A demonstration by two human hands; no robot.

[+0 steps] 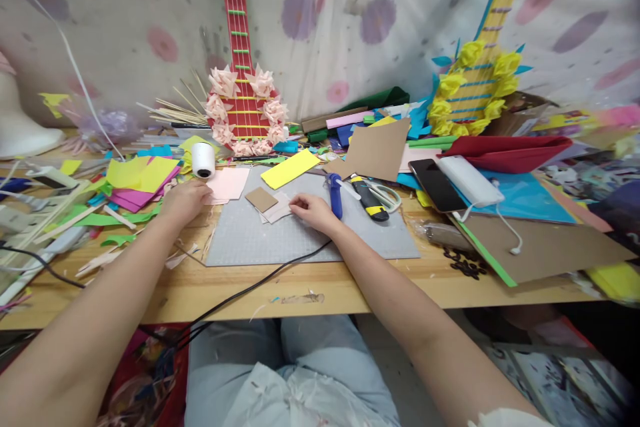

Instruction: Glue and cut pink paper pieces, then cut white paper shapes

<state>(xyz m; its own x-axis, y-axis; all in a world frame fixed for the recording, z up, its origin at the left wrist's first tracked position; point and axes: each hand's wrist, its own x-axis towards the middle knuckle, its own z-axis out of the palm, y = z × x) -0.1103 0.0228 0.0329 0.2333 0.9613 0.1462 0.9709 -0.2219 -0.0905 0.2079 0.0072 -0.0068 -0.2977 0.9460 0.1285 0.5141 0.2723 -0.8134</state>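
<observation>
Right hand (313, 210) rests its fingertips on the pale paper scraps (278, 208) on the cutting mat (300, 240), and I cannot tell whether it pinches or presses. Left hand (185, 200) lies slack on the pink sheet (231, 181), gripping nothing. The glue gun (334, 192) sits just beside those right knuckles, so one sideways nudge risks a burn.

1. Pale pink paper sheet (231, 183): a flat, roughly rectangular sheet, plain and uncreased. It lies on the far left corner of the grey cutting mat (300, 240), reaching a little past the mat's edge. The left hand (185, 201) lies palm down with its fingertips on the sheet's left edge.
2. Brown cardboard piece (261, 199): small, four-sided and flat, turned at an angle to the mat's edges. It lies just right of the pink sheet, overlapping the pale pieces.
3. Pale paper pieces (278, 209): a few small whitish-pink cut pieces, loosely fanned and flat on the mat. The right hand (314, 211) touches their right edge; whether it pinches them cannot be told.
</observation>
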